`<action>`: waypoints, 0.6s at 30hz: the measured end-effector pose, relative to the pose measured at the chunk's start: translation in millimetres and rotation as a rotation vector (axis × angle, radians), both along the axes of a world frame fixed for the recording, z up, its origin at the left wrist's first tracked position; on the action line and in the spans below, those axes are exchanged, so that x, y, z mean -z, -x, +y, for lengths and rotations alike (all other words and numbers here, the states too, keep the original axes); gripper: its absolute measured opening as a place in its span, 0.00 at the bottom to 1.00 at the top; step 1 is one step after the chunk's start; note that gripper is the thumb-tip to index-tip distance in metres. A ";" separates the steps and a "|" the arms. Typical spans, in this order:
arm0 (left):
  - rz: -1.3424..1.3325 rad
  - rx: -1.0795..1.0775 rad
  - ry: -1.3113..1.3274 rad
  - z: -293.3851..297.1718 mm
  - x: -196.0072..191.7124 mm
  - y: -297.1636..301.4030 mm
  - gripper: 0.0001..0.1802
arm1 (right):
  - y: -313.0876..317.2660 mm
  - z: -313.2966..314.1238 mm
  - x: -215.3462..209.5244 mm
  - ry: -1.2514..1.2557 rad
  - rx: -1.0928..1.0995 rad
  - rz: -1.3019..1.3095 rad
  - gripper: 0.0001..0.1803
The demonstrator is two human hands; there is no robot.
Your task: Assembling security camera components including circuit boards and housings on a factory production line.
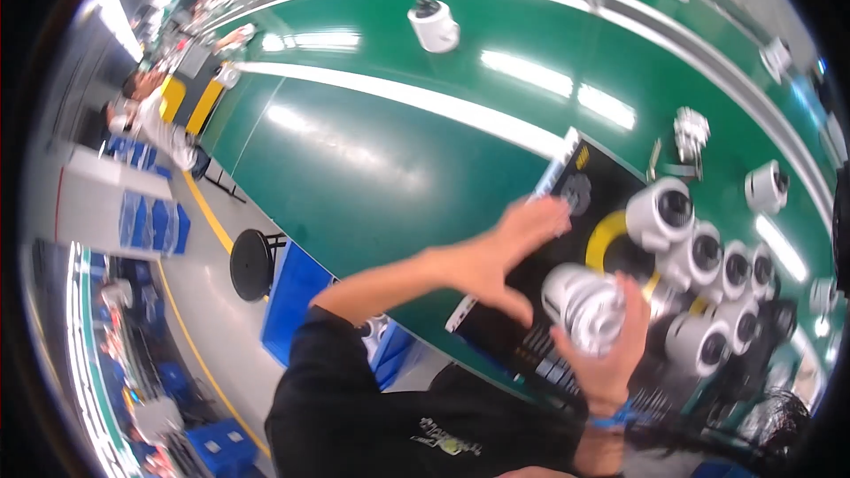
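Note:
My right hand (613,350), with a blue band at its wrist, grips a white camera housing (567,288), thumb on one side and fingers on the other. Its near end is blurred and shiny. My left hand (500,252) is held just left of the housing, fingers and thumb spread, with nothing in it. Below both hands is a black printed mat (611,164) with a yellow ring (605,239). Several white dome cameras (657,215) with dark lens faces stand close together on the right, beside my right hand.
The green bench (354,168) stretches left. Behind its white strip, another white camera (434,26) stands on a green surface. Metal parts (691,134) lie beyond the mat. A blue bin (299,301) and a black round stool (252,264) are at left. A seated person (159,115) is farther off.

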State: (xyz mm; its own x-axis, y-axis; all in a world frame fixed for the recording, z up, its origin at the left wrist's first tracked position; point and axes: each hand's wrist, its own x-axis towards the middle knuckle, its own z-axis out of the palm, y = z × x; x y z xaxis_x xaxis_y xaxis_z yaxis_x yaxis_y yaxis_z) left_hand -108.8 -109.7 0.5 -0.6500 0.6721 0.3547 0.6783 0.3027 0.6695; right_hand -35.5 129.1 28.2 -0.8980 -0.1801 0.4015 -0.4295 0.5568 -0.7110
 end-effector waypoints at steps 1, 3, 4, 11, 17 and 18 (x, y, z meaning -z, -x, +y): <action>0.031 -0.186 -0.055 -23.9 6.1 36.3 0.61 | -0.4 1.0 -1.8 -0.094 -0.001 0.016 0.51; 0.093 -0.668 -0.162 -59.8 -10.8 119.2 0.55 | -11.6 9.5 -11.7 -0.114 -0.030 0.035 0.51; -0.043 -0.897 -0.293 -85.1 -1.8 175.4 0.59 | -6.6 6.2 -8.8 -0.096 -0.044 0.054 0.52; 0.121 -1.468 -0.058 -197.9 20.4 308.7 0.63 | 29.2 20.9 14.2 -0.030 -0.424 0.036 0.38; 0.354 -1.396 -0.382 -166.2 3.0 286.7 0.44 | 46.7 36.5 28.2 0.157 -0.546 -0.024 0.44; 0.329 -1.254 -0.419 -143.2 -6.3 255.4 0.44 | 52.0 35.8 33.2 0.186 -0.544 -0.010 0.45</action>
State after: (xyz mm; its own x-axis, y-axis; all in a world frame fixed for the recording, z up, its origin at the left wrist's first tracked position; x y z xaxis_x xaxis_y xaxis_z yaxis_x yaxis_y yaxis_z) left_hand -364.2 -252.9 6.8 -0.5852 -0.4976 0.6403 0.2451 0.6441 0.7246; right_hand -87.6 164.9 -5.0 -0.6997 -0.5447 0.4623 -0.6119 0.1229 -0.7813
